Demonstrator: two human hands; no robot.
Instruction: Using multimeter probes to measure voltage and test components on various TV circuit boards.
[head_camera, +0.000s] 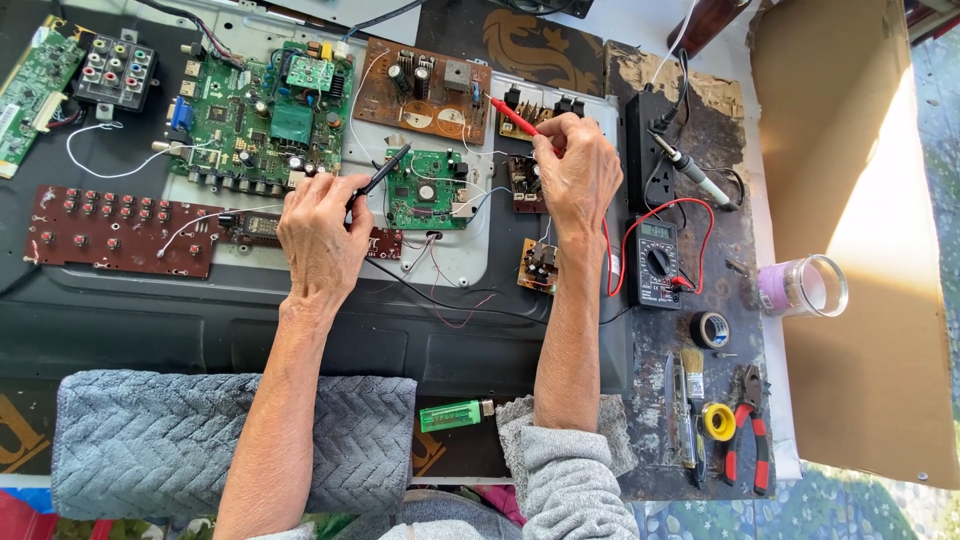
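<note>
The person's left hand (318, 238) pinches a black probe (380, 180) between thumb and fingers, like a pen, with the tip pointing toward one o'clock and resting at the edge of the small green circuit board (428, 190); this grip probably gives fine control over the tip. The right hand (578, 175) pinches a red probe (515, 117) in the same way, its tip directed toward ten o'clock, near the brown board (425, 90) and the small black parts beside it. It cannot be told exactly which contact each tip touches. From the right hand, at about four o'clock, a black multimeter (656, 262) lies on the table (690, 120) with red and black leads curving to it, so the display stays readable while both hands work. The large green board (268, 115) sits at eleven o'clock from the left hand, and a dark red button board (120, 228) lies at nine o'clock. A soldering iron (695, 175) rests above the meter. At the lower right, black tape (710, 329), a brush (692, 375), yellow tape (718, 421) and red-handled pliers (748, 430) lie together, within reach. A green lighter (455, 414) lies between the forearms, and a glass jar (803, 286) stands at three o'clock.
</note>
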